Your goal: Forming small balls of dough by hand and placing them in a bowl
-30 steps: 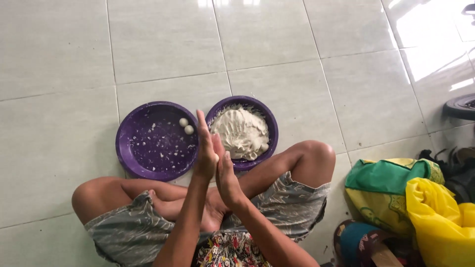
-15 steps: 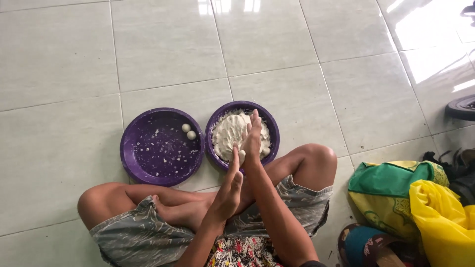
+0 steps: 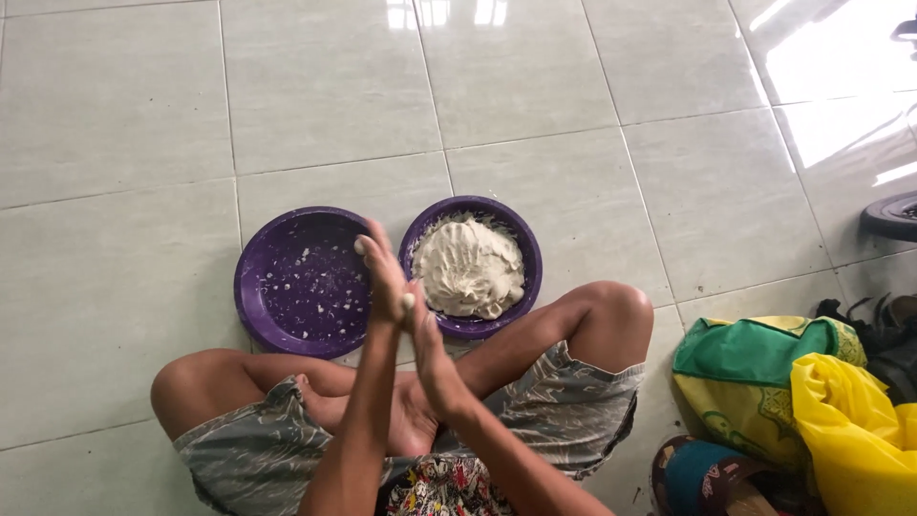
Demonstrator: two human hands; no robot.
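I sit cross-legged on a tiled floor with two purple bowls in front of my legs. The right bowl (image 3: 530, 260) holds a large mound of white dough (image 3: 468, 268). The left bowl (image 3: 250, 287) is speckled with small dough flecks. My left hand (image 3: 382, 277) and my right hand (image 3: 432, 358) are pressed palm to palm above the gap between the bowls. A small piece of dough (image 3: 408, 301) shows between them. My left hand hides the near right part of the left bowl.
A green and yellow cloth bag (image 3: 755, 368) and a yellow plastic bag (image 3: 850, 430) lie on the floor at my right. A teal item (image 3: 697, 478) sits below them. A dark round object (image 3: 893, 215) is at the right edge.
Half a second ago my right hand reached into the dough bowl. It has come back, and both palms are together again with a bit of dough between them.
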